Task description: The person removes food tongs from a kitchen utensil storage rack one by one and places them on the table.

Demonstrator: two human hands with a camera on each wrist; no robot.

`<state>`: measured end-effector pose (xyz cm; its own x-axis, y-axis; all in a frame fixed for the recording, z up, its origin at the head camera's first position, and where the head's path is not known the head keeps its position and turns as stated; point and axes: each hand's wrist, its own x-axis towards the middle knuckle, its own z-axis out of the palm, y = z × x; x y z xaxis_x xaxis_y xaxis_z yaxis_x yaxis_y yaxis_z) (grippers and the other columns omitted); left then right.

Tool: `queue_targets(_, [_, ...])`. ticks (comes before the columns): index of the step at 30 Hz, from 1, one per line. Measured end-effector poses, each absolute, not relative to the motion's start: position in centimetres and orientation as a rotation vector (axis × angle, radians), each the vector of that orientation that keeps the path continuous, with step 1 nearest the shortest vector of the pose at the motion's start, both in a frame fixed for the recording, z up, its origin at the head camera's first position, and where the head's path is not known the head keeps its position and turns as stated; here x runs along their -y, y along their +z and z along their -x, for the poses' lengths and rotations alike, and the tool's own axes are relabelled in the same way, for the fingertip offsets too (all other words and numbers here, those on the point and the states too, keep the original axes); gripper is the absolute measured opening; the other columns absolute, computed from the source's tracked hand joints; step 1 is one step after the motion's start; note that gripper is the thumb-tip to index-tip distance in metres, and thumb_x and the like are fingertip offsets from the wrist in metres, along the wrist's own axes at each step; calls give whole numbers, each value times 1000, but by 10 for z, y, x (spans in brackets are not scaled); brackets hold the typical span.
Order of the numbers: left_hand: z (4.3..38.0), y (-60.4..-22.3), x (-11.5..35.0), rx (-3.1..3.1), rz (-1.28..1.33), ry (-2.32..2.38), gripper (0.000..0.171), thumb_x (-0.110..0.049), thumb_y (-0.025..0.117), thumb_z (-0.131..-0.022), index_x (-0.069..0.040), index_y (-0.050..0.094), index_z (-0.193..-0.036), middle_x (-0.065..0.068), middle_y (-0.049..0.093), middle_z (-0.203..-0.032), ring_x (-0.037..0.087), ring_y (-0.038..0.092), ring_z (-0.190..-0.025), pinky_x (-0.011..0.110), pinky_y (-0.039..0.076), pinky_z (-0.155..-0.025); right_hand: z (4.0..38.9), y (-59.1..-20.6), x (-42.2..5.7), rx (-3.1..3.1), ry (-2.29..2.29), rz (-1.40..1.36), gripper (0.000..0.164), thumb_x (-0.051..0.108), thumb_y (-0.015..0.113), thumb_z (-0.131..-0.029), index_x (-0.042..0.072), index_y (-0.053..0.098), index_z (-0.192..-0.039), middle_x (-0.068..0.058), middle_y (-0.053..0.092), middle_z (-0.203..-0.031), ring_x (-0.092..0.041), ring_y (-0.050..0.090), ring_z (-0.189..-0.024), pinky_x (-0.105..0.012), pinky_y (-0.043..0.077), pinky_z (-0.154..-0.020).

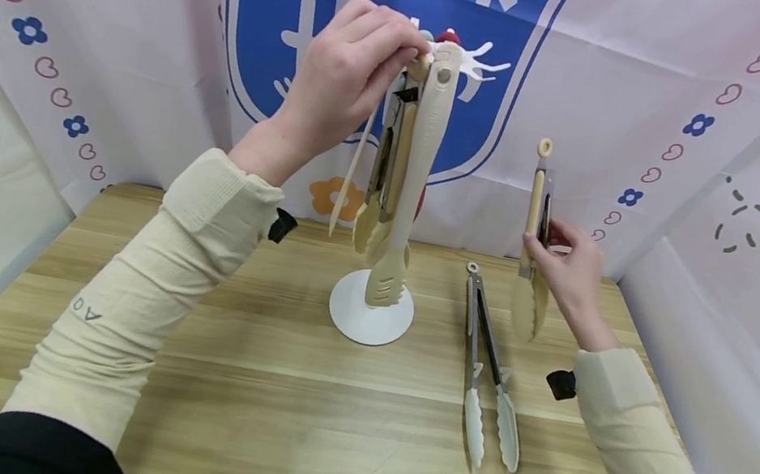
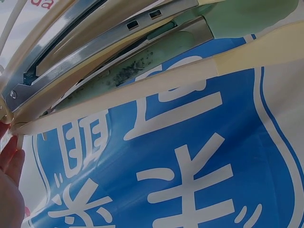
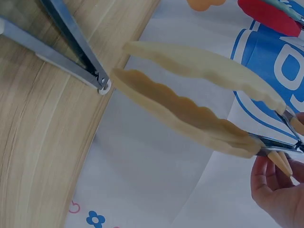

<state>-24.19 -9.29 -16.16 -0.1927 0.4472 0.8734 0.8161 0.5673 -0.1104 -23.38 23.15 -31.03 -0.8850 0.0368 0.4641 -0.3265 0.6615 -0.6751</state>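
My left hand [image 1: 345, 72] is raised at the top of a white utensil stand [image 1: 370, 321], its thumb and fingertips pinching the beige end loop [image 1: 417, 69] of tongs hanging there. Those metal-sided tongs [image 2: 118, 37] run away from the fingertips in the left wrist view. Beside them hangs a long beige slotted utensil [image 1: 426, 146]. At the right, my right hand [image 1: 569, 273] grips another pair of tongs [image 1: 536, 203] with beige handles and cream scalloped tips, held upright above the table with its ring at the top. The tips [image 3: 180, 109] are spread apart in the right wrist view.
Grey-white tongs [image 1: 472, 325] lie spread on the wooden table [image 1: 265, 416], between the stand and my right hand. Green-headed tongs [image 2: 256, 19] and a thin beige stick-like utensil [image 1: 352, 175] also hang on the stand. A printed cloth [image 1: 512, 142] rises behind the table.
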Motion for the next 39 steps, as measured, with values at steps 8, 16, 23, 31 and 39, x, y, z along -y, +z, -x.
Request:
queue_targets(8, [242,-162,93,1826,1035,-474,33,-20,37,-99,0,62,-104,12,63,-104,26,49,-93,29,40,-83,230,-315,-244,2476,1007,-148,31,19,66,-81,-3,65,-103,-18,63,-87,-1,49,-70,-6,38,-61])
queue_targets(16, [242,-162,95,1818,1021,-457,33,-20,37,-99,0,62,-104,12,64,-104,26,49,-93,29,40,-83,228,-322,-254,2593,879,-98,28,23,64,-83,-1,67,-96,-16,64,-79,-10,50,-62,-13,37,-51])
queue_targets(23, [243,-162,94,1804,1041,-465,32,-20,37,-99,0,63,-104,11,64,-104,26,50,-93,29,40,-83,225,-334,-262,2688,798,-102,26,26,62,-84,0,65,-84,-13,63,-72,-17,50,-57,-22,41,-47])
queue_targets(31, [243,-162,93,1803,1049,-469,32,-19,37,-99,0,62,-103,12,64,-103,26,50,-93,29,40,-82,223,-351,-269,2735,727,-106,26,25,62,-82,5,55,-68,-4,51,-58,-14,41,-50,-28,35,-45])
queue_targets(39, [242,-162,93,1819,1039,-468,32,-19,37,-99,0,62,-104,12,63,-104,26,49,-94,29,40,-83,222,-365,-277,2841,783,-49,26,22,63,-83,-4,63,-78,-9,58,-61,-12,44,-47,-25,37,-40])
